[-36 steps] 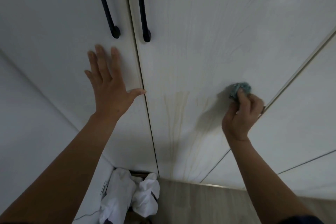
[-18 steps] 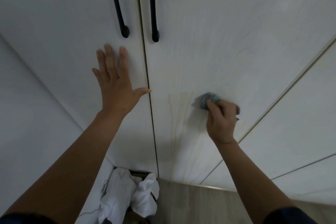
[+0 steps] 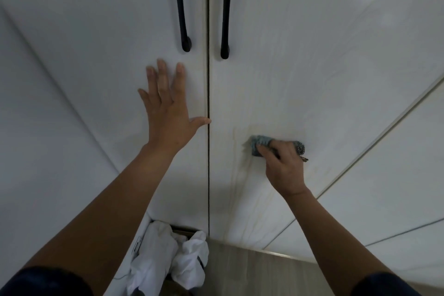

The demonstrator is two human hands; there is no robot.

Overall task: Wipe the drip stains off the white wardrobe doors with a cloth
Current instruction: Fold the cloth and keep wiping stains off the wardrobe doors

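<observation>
Two white wardrobe doors fill the view, a dark gap running between them. My left hand (image 3: pixel 168 113) lies flat with spread fingers on the left door (image 3: pixel 108 43), its thumb tip at the gap. My right hand (image 3: pixel 283 166) grips a small blue-grey cloth (image 3: pixel 258 145) and presses it against the right door (image 3: pixel 312 43). Faint yellowish drip stains (image 3: pixel 234 190) run down the right door just left of and below the cloth. Part of the cloth shows at the right side of my fist.
Two black bar handles (image 3: pixel 182 7) hang either side of the gap, above my hands. A white garment (image 3: pixel 168 255) lies bundled in a box on the floor at the doors' base. Another white panel (image 3: pixel 384 187) adjoins on the right; wood-look floor (image 3: pixel 252 269) lies below.
My right hand has swept the cloth leftward and slightly down across the right door, onto the top of the stains. My left hand stays flat on the left door.
</observation>
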